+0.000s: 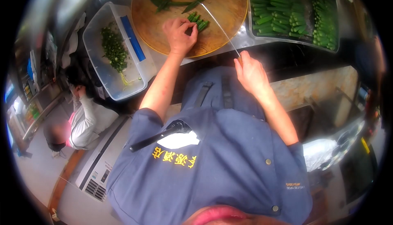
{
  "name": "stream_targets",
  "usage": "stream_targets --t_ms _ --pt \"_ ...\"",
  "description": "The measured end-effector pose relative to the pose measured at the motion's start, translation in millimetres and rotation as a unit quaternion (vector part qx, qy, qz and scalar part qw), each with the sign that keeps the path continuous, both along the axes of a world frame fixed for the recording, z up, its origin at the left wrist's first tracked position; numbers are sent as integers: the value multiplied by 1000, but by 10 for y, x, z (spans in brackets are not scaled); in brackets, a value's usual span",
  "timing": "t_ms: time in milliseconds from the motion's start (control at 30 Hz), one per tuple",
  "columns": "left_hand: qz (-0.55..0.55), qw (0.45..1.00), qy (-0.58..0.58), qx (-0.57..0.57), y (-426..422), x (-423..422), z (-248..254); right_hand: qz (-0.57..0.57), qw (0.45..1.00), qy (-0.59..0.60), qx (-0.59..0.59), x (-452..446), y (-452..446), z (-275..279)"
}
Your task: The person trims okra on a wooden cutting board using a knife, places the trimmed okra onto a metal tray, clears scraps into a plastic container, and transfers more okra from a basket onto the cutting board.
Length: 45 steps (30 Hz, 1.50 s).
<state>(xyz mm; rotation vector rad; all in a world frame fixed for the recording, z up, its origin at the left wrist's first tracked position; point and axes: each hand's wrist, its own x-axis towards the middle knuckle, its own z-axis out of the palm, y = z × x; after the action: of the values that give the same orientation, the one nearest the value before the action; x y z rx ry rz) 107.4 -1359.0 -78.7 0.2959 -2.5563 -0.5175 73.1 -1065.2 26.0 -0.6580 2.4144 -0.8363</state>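
My left hand [180, 34] is closed over a small bunch of okra [200, 22] on a round wooden chopping board [223, 32], its fingers curled against the pods. My right hand [250, 72] grips the handle of a knife [220, 27] at the board's near right edge. The blade reaches up and left across the board, seen almost edge-on, with its tip beside a loose okra pod [194, 4]. Other loose green pieces [163, 0] lie farther back on the board, and a dark green pile sits at its far edge.
Left of the board is a clear plastic bin [96, 57] holding green trimmings [114, 48]. To the right, a clear tray [336, 28] holds rows of okra [278, 10]. Another person [82, 122] is at the far left, near a white appliance [102, 159].
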Motion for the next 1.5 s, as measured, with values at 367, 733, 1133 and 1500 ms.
stream_targets --t_ms 367,733,1133,1500 --pt "5 998 23 66 60 32 10 27 1000 -9 4 15 11 25" --pt "-84 987 3 139 -29 11 -131 54 999 -2 -4 -104 -39 20" --pt "-64 994 -19 82 -30 23 -233 74 997 -30 15 -81 -290 248" --pt "-63 994 -28 88 -18 2 -181 75 988 -118 60 -242 -482 145"
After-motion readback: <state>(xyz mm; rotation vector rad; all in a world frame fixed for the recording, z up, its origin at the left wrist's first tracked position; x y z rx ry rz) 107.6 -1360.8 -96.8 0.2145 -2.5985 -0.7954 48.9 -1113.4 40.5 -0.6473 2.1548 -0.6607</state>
